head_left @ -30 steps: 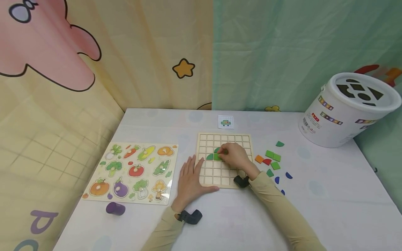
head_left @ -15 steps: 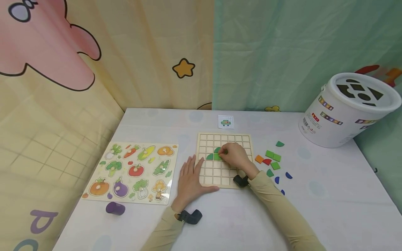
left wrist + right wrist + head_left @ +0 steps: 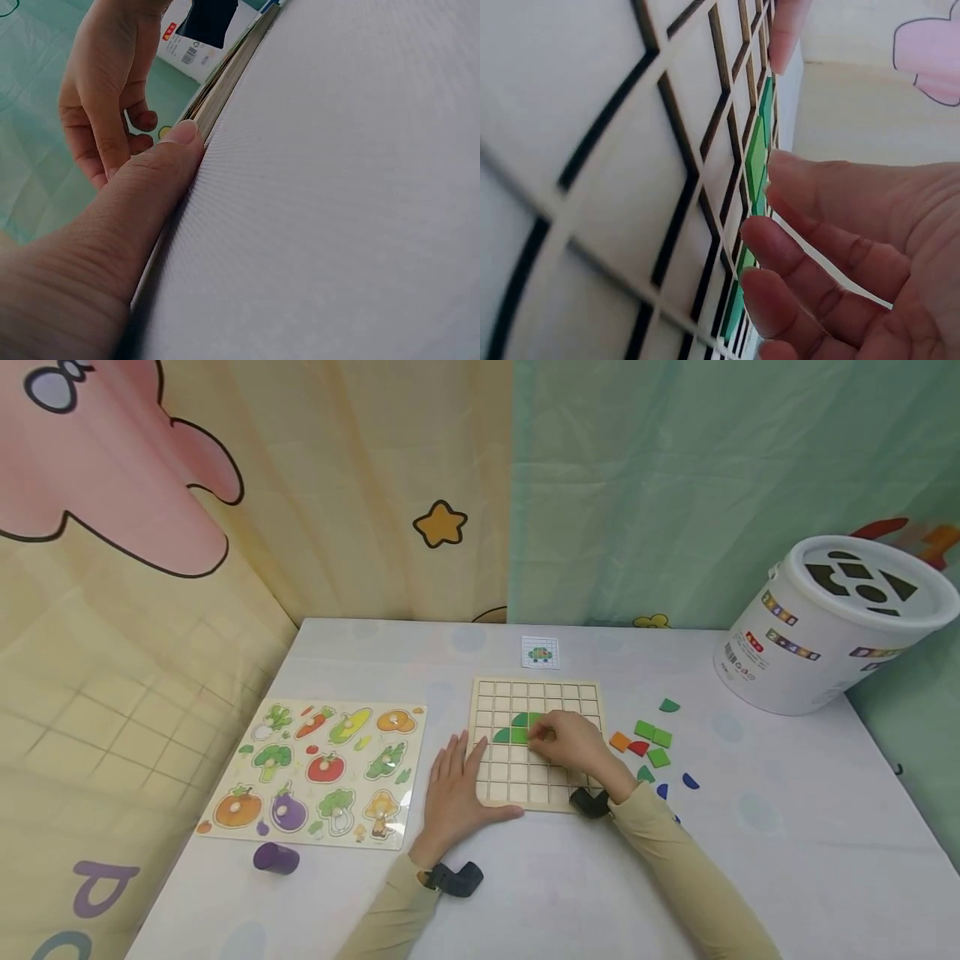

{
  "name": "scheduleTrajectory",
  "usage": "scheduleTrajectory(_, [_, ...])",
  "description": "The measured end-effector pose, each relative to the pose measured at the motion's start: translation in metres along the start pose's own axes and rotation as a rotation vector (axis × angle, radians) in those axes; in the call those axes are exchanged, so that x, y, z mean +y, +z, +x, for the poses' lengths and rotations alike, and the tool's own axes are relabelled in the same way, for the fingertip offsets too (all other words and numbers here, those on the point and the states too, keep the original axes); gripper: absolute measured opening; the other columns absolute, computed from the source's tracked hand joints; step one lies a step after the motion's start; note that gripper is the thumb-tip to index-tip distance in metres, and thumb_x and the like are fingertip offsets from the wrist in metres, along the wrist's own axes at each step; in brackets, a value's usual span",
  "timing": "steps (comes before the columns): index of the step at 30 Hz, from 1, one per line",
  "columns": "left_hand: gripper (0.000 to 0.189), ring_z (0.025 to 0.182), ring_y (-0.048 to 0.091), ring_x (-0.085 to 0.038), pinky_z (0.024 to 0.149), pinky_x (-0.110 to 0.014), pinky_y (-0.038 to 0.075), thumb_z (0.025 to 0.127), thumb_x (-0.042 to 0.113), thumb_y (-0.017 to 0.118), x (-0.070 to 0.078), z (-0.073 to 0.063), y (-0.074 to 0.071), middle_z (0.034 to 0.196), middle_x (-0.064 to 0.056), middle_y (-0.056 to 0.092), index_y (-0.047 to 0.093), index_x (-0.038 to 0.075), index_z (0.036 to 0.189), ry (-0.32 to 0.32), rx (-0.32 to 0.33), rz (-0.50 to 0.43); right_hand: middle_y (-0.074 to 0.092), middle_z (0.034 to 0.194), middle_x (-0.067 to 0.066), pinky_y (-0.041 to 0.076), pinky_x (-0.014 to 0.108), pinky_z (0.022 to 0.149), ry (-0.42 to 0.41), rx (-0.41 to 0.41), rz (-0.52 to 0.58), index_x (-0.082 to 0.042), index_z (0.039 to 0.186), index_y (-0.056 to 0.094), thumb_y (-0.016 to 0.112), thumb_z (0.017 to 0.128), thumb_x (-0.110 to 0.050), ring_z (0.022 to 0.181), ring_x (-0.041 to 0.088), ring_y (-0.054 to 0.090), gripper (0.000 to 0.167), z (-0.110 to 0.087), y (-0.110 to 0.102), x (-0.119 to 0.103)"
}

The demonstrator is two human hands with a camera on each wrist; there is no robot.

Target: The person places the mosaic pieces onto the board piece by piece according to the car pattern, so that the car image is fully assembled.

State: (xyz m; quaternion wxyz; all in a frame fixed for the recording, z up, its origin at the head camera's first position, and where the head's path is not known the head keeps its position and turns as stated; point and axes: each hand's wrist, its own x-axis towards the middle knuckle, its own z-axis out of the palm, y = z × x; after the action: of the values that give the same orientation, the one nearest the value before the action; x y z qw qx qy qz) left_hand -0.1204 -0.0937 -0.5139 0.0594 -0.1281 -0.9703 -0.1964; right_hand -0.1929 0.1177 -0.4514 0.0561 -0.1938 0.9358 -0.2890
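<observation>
A wooden grid board [image 3: 512, 793] lies on the table with green pieces in its cells. Dark green quarter-circles [image 3: 502, 737] and bright green squares [image 3: 519, 737] show left of my right hand [image 3: 573, 745]. That hand hovers over the board, fingers loosely bent beside the pieces. In the right wrist view its thumb [image 3: 810, 180] and fingers show nothing between them, and a dark green piece [image 3: 733, 311] sits farther along the grid. My left hand [image 3: 452, 789] lies spread at the board's left front corner, its thumb [image 3: 157, 169] along the front edge.
Loose green squares [image 3: 658, 757], an orange square [image 3: 619, 741], a red piece [image 3: 638, 748] and blue pieces [image 3: 691, 781] lie right of the board. A picture card [image 3: 540, 653] is behind it. A vegetable puzzle [image 3: 311, 772], purple cylinder [image 3: 276, 858] and white bucket [image 3: 802, 643] stand around.
My right hand has drawn slightly right and toward me, and a bright green square beside the upper quarter-circle now shows. My left hand has stayed put.
</observation>
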Motion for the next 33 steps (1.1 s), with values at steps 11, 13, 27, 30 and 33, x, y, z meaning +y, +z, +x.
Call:
scheduleTrajectory(11, [0.119, 0.143, 0.006, -0.028, 0.114, -0.040, 0.005, 0.059, 0.082, 0.063, 0.000, 0.001, -0.002, 0.156, -0.013, 0.014, 0.027, 0.014, 0.150, -0.020, -0.031, 0.008, 0.064, 0.080, -0.004, 0.041, 0.028, 0.051, 0.014, 0.093, 0.045, -0.011, 0.088, 0.073, 0.071, 0.087, -0.021, 0.059, 0.011, 0.048, 0.010, -0.031, -0.026, 0.032])
scheduleTrajectory(13, [0.119, 0.143, 0.006, -0.028, 0.114, -0.040, 0.005, 0.059, 0.081, 0.064, 0.001, 0.000, -0.002, 0.156, -0.013, 0.014, 0.027, 0.014, 0.150, -0.019, -0.030, 0.008, 0.064, 0.080, -0.002, 0.040, 0.029, 0.051, 0.026, 0.127, 0.053, -0.010, 0.087, 0.073, 0.071, 0.087, -0.020, 0.060, 0.013, 0.048, 0.010, -0.037, -0.032, 0.041])
scheduleTrajectory(27, [0.119, 0.142, 0.008, -0.029, 0.114, -0.040, 0.006, 0.059, 0.081, 0.064, 0.001, 0.000, -0.003, 0.156, -0.014, 0.015, 0.028, 0.014, 0.150, -0.010, -0.024, 0.013, 0.063, 0.085, 0.009, 0.044, 0.030, 0.049, 0.241, 0.168, 0.036, -0.001, 0.098, 0.070, 0.072, 0.085, -0.019, 0.061, 0.019, 0.050, 0.022, -0.064, -0.059, 0.080])
scheduleTrajectory(30, [0.119, 0.142, 0.008, -0.029, 0.114, -0.040, 0.006, 0.059, 0.081, 0.064, 0.001, 0.000, -0.002, 0.156, -0.014, 0.015, 0.027, 0.014, 0.150, -0.009, -0.023, 0.016, 0.064, 0.086, 0.010, 0.045, 0.031, 0.053, 0.245, 0.153, 0.024, 0.001, 0.098, 0.070, 0.074, 0.084, -0.019, 0.066, 0.020, 0.052, 0.025, -0.064, -0.060, 0.081])
scheduleTrajectory(33, [0.119, 0.142, 0.008, -0.029, 0.114, -0.040, 0.006, 0.059, 0.081, 0.064, 0.001, 0.000, -0.001, 0.156, -0.014, 0.015, 0.027, 0.014, 0.150, -0.009, -0.021, 0.013, 0.064, 0.088, 0.011, 0.046, 0.034, 0.060, 0.236, 0.142, -0.001, 0.002, 0.098, 0.070, 0.076, 0.081, -0.020, 0.073, 0.022, 0.053, 0.028, -0.064, -0.059, 0.081])
